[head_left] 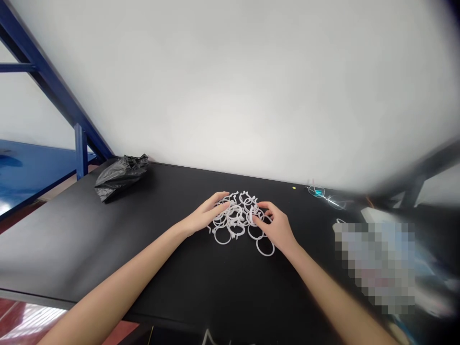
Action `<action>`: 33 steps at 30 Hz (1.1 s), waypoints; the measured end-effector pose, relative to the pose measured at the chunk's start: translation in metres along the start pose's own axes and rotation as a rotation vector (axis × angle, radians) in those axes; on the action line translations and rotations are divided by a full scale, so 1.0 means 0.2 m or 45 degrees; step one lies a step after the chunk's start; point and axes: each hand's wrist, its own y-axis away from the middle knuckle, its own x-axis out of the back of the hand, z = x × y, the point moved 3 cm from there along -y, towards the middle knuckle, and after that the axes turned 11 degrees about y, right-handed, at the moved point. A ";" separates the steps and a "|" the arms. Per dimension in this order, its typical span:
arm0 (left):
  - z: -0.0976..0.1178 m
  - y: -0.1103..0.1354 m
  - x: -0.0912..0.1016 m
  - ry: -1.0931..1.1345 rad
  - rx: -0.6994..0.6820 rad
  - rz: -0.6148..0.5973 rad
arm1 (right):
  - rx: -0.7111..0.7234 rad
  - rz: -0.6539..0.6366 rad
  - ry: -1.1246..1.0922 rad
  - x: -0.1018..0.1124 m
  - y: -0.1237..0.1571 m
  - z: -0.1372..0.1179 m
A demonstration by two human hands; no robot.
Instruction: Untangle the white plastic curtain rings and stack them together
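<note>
A heap of thin white plastic rings (235, 214) with small end clasps, like shower curtain rings, lies on the black tabletop (172, 287). At the heap's left edge my left hand (206, 212) rests with thumb and fingers apart, touching the rings without gripping one that I can see. My right hand (276, 225) is on the heap's right side, its thumb and fingers closed on a white ring (251, 216). Below that hand a loose ring (265, 255) lies flat, partly overlapping another.
A crumpled black plastic bag (122, 175) sits at the back left. Eyeglasses (325, 195) lie near the wall at the back right. To the right are a blurred-out package (377, 268) and clear plastic. A blue metal frame (64, 96) stands at the left, before the white wall (230, 96).
</note>
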 end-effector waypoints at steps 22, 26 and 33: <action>0.10 0.05 -0.04 0.208 0.178 -0.095 | -0.010 0.072 -0.430 0.05 0.00 0.01; 0.08 0.05 -0.05 0.139 0.161 -0.084 | 0.026 0.042 -0.397 0.05 0.00 0.00; 0.10 0.04 -0.05 0.137 0.174 -0.081 | -0.008 0.040 -0.594 0.04 0.01 0.01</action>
